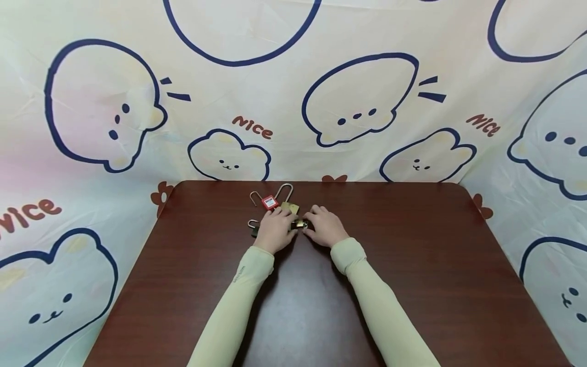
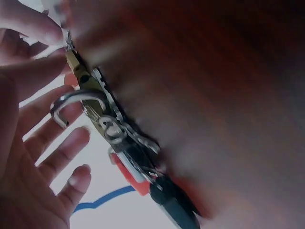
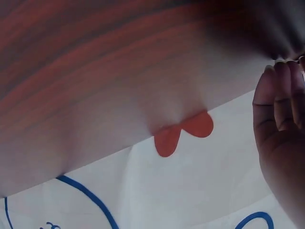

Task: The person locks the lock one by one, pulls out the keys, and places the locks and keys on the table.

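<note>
A small brass padlock (image 1: 300, 224) is between my two hands. My left hand (image 1: 276, 232) holds it by thumb and forefinger; in the left wrist view the other fingers (image 2: 64, 150) spread loosely behind it. My right hand (image 1: 326, 227) reaches its other end with bent fingers, the tips at a thin silver piece (image 2: 70, 42) that looks like a key. The right wrist view shows these fingertips (image 3: 269, 70) at the frame's edge, what they pinch mostly hidden. By the left hand lie a red padlock (image 1: 269, 202), a larger brass padlock (image 1: 290, 207) and a dark lock (image 1: 254, 232).
In the left wrist view, small keys on a ring (image 2: 112, 129) and an open curved shackle (image 2: 78, 98) overlap the row of locks. The dark brown table (image 1: 412, 285) reaches back to a cloth wall (image 1: 284, 92) printed with cartoon faces.
</note>
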`<state>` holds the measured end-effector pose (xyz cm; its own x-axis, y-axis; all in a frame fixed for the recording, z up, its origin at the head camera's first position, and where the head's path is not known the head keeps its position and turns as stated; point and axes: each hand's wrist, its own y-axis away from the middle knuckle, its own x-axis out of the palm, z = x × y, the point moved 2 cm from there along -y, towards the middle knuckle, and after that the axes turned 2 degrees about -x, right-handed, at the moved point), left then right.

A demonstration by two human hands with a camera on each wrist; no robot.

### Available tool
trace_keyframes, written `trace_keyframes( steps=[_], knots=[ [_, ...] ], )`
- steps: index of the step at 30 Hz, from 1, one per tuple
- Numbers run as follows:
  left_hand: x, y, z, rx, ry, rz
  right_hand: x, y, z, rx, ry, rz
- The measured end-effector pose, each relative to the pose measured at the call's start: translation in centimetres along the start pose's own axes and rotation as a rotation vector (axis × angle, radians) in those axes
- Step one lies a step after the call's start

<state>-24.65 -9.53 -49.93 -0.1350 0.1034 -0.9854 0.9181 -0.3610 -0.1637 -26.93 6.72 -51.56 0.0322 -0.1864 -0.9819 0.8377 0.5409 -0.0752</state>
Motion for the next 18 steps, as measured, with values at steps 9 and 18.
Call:
trace_keyframes(
  steps=[9,18],
  knots=[
    [0.2,-0.4,-0.4,-0.020,-0.001,-0.026,0.5,-0.8,0.9,-0.049,0.016,-0.066],
    [-0.1,0.5,0.0,0.022,0.117,-0.033,-1.1,0.7,1.0,-0.068,0.035,-0.073]
  ],
)
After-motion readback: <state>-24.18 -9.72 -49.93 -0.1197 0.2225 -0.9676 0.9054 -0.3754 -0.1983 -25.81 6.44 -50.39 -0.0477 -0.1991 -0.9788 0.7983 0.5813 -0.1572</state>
